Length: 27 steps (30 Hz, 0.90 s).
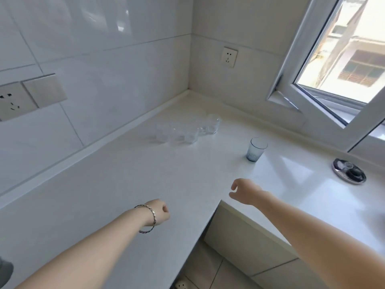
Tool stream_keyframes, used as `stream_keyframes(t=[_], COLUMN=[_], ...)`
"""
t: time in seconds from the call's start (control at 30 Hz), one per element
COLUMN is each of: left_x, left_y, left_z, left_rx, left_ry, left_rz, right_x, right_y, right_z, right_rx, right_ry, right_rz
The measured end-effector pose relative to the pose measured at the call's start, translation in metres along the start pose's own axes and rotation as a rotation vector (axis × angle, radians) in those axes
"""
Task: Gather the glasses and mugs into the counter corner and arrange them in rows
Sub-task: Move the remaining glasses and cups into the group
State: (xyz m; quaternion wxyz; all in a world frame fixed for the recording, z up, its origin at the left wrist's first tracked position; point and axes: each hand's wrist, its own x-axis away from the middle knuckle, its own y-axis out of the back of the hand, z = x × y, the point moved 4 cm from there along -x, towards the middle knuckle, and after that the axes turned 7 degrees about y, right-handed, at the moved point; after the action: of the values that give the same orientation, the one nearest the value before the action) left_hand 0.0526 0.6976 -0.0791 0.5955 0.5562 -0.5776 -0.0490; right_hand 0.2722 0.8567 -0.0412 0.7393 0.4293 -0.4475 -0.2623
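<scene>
Several clear glasses [187, 131] stand close together in a row on the white counter [129, 176], a little out from the corner. A blue-grey ribbed glass [255, 149] stands alone to their right, near the window side. My left hand [160, 211], with a metal bracelet on the wrist, hovers over the counter with its fingers curled shut and nothing in it. My right hand [242, 191] hangs above the inner counter edge, fingers loosely apart, empty, well short of the blue glass.
A round metal tray [349, 171] holding small dark items sits at the right on the counter. An open window frame [325, 113] leans in over the counter's right side. Wall sockets [229, 56] sit above the corner. A floor gap lies below the inner counter edge.
</scene>
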Motion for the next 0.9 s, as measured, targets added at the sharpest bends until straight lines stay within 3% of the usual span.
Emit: stream_keyframes(t=[0.33, 0.47, 0.9], left_x=[-0.115, -0.146, -0.185], left_y=[0.057, 0.059, 0.052], left_z=[-0.107, -0.134, -0.139], left_rx=[-0.05, -0.075, 0.142], left_ry=[-0.104, -0.086, 0.243], left_rz=[0.029, 0.056, 0.034], right_x=[-0.094, -0.138, -0.252], right_y=[0.083, 0.106, 0.107], right_z=[-0.075, -0.108, -0.167], right_rx=[-0.042, -0.023, 0.056], right_ry=[-0.157, -0.127, 0.064], right_rz=[-0.15, -0.21, 0.031])
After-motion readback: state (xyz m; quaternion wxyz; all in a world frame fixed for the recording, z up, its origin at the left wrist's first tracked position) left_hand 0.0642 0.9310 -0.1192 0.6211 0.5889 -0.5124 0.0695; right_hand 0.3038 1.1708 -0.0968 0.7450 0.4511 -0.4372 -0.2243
